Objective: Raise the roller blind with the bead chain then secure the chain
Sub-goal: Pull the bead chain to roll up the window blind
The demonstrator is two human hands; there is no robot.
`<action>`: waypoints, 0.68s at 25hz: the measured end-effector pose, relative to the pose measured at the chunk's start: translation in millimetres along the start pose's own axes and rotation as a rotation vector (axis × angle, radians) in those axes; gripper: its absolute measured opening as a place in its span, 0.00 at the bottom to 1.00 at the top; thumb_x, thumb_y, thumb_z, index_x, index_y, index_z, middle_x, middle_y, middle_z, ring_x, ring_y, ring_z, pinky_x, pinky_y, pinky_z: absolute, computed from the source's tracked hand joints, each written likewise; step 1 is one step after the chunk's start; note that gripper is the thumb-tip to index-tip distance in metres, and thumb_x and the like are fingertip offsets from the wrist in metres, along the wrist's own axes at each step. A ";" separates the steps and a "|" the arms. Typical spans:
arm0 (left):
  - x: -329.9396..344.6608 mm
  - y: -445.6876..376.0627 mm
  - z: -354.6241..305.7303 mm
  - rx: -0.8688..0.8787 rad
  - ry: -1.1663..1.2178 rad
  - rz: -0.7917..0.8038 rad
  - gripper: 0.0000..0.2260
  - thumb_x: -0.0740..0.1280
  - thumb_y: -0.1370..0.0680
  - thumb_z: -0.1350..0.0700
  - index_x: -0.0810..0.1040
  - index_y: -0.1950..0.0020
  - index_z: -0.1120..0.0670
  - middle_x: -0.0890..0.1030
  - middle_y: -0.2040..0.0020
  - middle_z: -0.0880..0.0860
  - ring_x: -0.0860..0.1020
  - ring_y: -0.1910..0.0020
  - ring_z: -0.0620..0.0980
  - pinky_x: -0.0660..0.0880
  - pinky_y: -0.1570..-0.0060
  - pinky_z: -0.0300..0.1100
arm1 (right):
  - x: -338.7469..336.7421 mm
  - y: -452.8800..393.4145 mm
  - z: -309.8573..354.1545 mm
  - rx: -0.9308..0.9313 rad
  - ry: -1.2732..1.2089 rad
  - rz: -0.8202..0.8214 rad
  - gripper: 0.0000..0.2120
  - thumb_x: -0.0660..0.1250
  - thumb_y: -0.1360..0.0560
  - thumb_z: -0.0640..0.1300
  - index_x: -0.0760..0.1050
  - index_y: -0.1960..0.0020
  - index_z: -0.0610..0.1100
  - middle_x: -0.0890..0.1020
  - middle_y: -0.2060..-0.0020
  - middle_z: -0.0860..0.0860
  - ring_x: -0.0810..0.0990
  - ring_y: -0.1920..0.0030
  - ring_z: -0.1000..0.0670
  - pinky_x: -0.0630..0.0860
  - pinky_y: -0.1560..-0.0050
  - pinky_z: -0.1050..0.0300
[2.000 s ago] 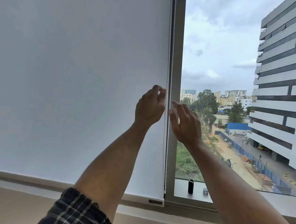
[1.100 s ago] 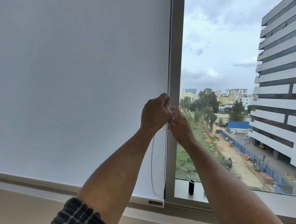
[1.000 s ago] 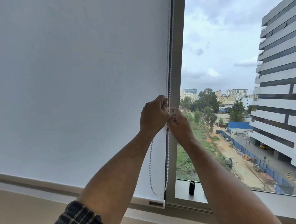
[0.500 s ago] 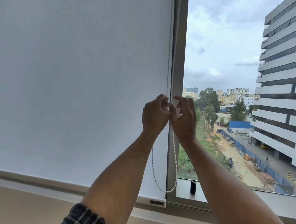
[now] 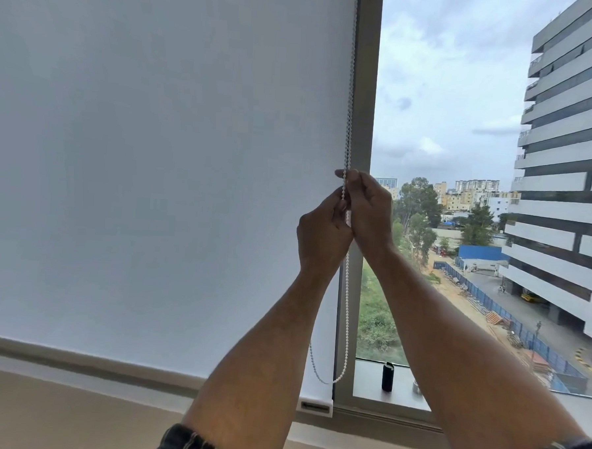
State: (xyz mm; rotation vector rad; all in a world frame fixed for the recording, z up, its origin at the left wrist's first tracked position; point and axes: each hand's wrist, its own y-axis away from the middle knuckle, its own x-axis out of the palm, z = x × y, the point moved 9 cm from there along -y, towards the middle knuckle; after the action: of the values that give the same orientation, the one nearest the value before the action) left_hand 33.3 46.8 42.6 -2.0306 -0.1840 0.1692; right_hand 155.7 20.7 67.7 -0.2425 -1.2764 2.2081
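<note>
Window wall ahead, roller blind point(image 5: 153, 165) fully down, bottom bar at sill: raising not begun, securing left. Both forearms raised, meeting at blind's right edge. Left hand point(image 5: 323, 231) and right hand point(image 5: 369, 211) pinched shut on bead chain point(image 5: 346, 295); loop hangs slack below.

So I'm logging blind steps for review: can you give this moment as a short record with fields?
blind: roller blind fully down, bottom bar at the sill
chain: bead chain hangs along the frame, loop slack below the hands
left hand: left hand closed on the chain
right hand: right hand pinching the chain just above
sill: small black cylinder beyond the glass
progress: raising not visibly begun
</note>
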 end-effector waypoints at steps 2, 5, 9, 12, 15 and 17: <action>-1.1 3.1 1.4 0.009 -0.002 -0.013 0.16 0.57 0.19 0.57 0.84 0.42 0.53 0.87 0.60 0.55 0.82 0.64 0.55 0.73 0.65 0.41 | 9.8 -4.9 1.0 0.073 -0.038 0.055 0.14 0.62 0.15 0.47 0.84 0.47 0.42 0.83 0.70 0.49 0.79 0.70 0.49 0.76 0.64 0.55; 3.2 18.4 12.5 -0.027 -0.007 0.027 0.12 0.58 0.21 0.61 0.78 0.59 0.54 0.80 0.71 0.53 0.74 0.73 0.48 0.68 0.69 0.41 | 27.3 -9.0 5.3 0.169 -0.191 0.135 0.16 0.59 0.13 0.46 0.81 0.43 0.36 0.84 0.67 0.44 0.80 0.70 0.49 0.77 0.67 0.57; 6.0 48.5 26.1 -0.093 -0.003 0.055 0.15 0.57 0.26 0.66 0.62 0.67 0.48 0.65 0.76 0.47 0.64 0.76 0.48 0.58 0.72 0.41 | 36.2 -7.9 3.8 0.237 -0.276 0.074 0.19 0.55 0.12 0.49 0.80 0.41 0.37 0.75 0.72 0.50 0.68 0.77 0.54 0.63 0.76 0.63; 6.5 61.3 36.0 -0.115 -0.011 0.044 0.12 0.57 0.27 0.68 0.66 0.66 0.53 0.69 0.74 0.55 0.62 0.74 0.52 0.58 0.72 0.42 | 39.4 0.2 -2.5 0.273 -0.250 0.056 0.19 0.56 0.13 0.53 0.80 0.40 0.42 0.71 0.71 0.52 0.64 0.76 0.56 0.59 0.76 0.65; 3.9 73.0 41.5 -0.101 -0.023 0.024 0.12 0.59 0.26 0.67 0.67 0.65 0.53 0.70 0.74 0.53 0.63 0.74 0.53 0.57 0.73 0.38 | 41.3 6.0 -3.1 0.247 -0.275 0.033 0.15 0.56 0.13 0.54 0.78 0.42 0.48 0.72 0.69 0.54 0.66 0.75 0.56 0.60 0.76 0.65; 4.2 84.0 45.2 -0.102 -0.036 0.024 0.13 0.60 0.25 0.67 0.65 0.65 0.51 0.68 0.74 0.48 0.63 0.74 0.52 0.56 0.73 0.36 | 41.3 8.4 -4.5 0.225 -0.269 0.003 0.13 0.57 0.13 0.53 0.78 0.43 0.50 0.74 0.69 0.54 0.67 0.74 0.56 0.61 0.76 0.65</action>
State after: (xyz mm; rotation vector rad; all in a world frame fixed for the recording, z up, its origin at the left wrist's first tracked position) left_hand 33.2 49.7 -52.8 -2.1332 -0.1943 0.2154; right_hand 120.5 43.9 63.4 0.1448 -1.1457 2.4238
